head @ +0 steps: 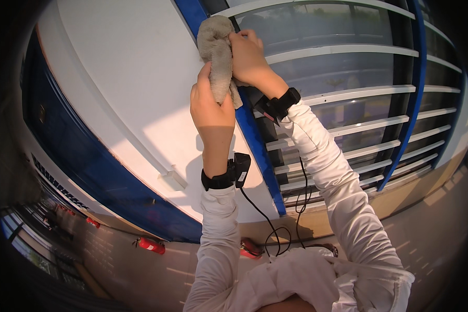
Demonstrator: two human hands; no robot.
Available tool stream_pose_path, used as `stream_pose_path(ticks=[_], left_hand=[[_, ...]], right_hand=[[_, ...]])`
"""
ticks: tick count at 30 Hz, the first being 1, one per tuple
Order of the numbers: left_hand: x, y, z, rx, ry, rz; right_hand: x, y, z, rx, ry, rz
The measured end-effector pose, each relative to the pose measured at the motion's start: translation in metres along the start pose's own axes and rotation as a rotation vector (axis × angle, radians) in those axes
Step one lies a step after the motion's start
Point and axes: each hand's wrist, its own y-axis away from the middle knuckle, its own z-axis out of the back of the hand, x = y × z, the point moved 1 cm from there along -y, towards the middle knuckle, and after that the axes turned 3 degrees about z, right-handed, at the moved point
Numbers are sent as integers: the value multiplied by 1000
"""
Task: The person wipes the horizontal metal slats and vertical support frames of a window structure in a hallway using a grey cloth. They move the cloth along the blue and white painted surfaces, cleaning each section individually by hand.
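Note:
A grey-brown plush cloth (pixel 214 43), bunched and folded, is held up at the blue window frame (pixel 253 144) beside a white wall (pixel 140 78). My left hand (pixel 212 101) grips its lower end between thumb and fingers. Higher up and to the right, my right hand (pixel 251 58) pinches the cloth's right edge, next to the white bars (pixel 335 50) over the window glass (pixel 327 74). Part of the cloth hangs down behind, between my hands. Both wrists wear black straps with small devices and cables.
A dark blue door (pixel 101 152) stands in the wall at the left. A red fire extinguisher (pixel 151 245) is on the tiled floor (pixel 175 269), with more further off. Black cables (pixel 263 214) hang from the wrists. A white box (pixel 172 180) is fixed low on the wall.

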Motion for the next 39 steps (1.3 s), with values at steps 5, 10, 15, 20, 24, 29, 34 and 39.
stream_pose_path(ticks=[5,10,15,20,24,29,34,39], left_hand=[[-2,30,0,-25,-36,8],[0,14,-9,-32,-17,-23],[-6,8,-19,-80,-11,-1],[-6,38,-17,56,-111,136],[-19,23,6,24,-51,62],[-42,-42,21,-130,-125,-235],[-6,-75,21,-51,-234,-176],[-4,-44,17,47,-205,-80]], right_hand=[[6,36,6,-6,167,218],[0,14,5,-17,207,212],[-2,-1,8,-89,53,203],[1,38,16,-124,241,330],[32,16,44,-230,112,356],[31,-83,40,-316,286,411],[15,-128,-21,-317,389,272],[12,-76,6,-221,473,357]])
